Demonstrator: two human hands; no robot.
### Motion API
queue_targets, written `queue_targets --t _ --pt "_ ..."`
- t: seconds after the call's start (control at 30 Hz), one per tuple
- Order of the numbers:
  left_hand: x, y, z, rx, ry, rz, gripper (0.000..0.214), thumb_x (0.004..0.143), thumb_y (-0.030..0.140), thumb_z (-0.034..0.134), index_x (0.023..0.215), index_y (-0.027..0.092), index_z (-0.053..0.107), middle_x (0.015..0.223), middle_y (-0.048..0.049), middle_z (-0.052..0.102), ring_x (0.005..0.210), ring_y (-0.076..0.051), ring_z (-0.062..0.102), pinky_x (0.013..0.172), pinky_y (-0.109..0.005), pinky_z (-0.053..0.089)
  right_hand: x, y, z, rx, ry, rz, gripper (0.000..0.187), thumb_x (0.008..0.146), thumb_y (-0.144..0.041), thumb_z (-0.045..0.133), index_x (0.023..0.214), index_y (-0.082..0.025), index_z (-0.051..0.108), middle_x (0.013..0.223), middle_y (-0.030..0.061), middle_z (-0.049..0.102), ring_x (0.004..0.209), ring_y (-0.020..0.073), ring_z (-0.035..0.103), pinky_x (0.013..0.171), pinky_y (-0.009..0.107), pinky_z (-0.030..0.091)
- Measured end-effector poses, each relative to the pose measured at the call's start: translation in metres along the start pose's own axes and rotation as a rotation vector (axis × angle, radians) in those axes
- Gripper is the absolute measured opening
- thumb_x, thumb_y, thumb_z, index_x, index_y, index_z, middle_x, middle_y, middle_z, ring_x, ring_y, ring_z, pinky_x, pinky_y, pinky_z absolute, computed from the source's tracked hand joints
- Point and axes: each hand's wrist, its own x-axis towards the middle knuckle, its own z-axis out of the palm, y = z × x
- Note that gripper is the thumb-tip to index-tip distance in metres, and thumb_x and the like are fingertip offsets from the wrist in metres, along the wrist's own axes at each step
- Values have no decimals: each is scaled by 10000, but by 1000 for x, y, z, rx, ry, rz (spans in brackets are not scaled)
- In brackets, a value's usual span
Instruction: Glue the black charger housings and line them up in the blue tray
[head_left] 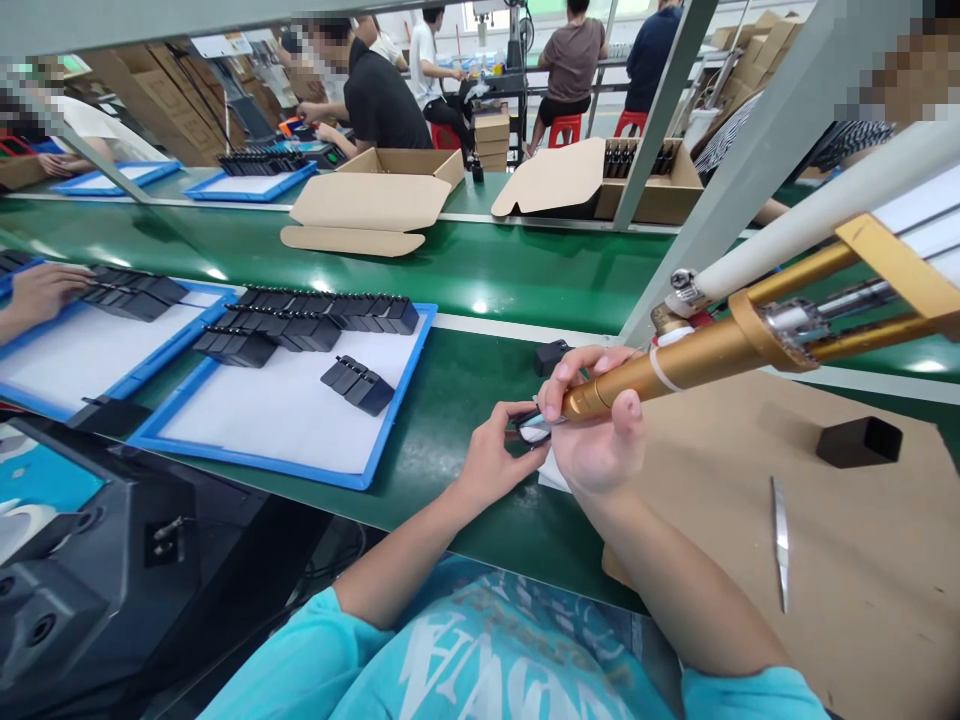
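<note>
My right hand [600, 430] is wrapped round the front of a gold-coloured air tool [697, 360], its thumb raised. The tool's slim tip points down-left toward my left hand [499, 455]. That hand is closed, pinching a small black part [534, 428] with a shiny face at the tip; my fingers hide much of it. Just behind my right hand a black block [551, 357] stands on the green bench. To the left, a blue-rimmed tray [365, 472] bears rows of black box-shaped parts [300, 325] and a separate short row [358, 385].
Tweezers [781, 545] and a hollow black box [859, 443] lie on a cardboard sheet [705, 520] at right. A slanted metal post [750, 180] rises ahead. Another person's hand [45, 295] touches parts at far left. Open cartons [405, 165] stand across the green bench [450, 265].
</note>
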Motion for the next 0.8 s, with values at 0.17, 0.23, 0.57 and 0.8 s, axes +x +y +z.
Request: queue_targets --t 0.17,0.23,0.57,0.8 --pt "1 -1 -1 22 1 10 367 745 286 715 1071 203 569 1044 -47 697 916 -189 686 744 -295 592 -1 0 0 -19 -1 8 312 798 -533 551 980 -289 484 806 -50 552 461 71 484 473 271 374" --pt "2 0 -4 49 -6 -7 345 757 287 710 1060 203 567 1011 -37 705 883 -182 692 744 -292 589 0 1 -1 -22 1 4 328 797 -534 546 1013 -294 490 802 -49 557 459 72 481 468 271 369" --pt "4 -11 -32 237 -123 -149 322 797 377 696 1048 217 573 919 -5 711 816 -196 688 762 -319 558 6 3 -4 -45 31 -7 346 781 -530 550 1026 -293 490 785 -48 555 449 75 478 442 267 347" --pt "-2 -41 -71 344 -320 -82 594 816 405 702 1352 231 515 1323 -94 617 1201 -262 592 1012 -411 477 7 4 -6 -35 36 -8 336 785 -513 554 1034 -295 494 786 -45 558 451 76 476 424 258 323"
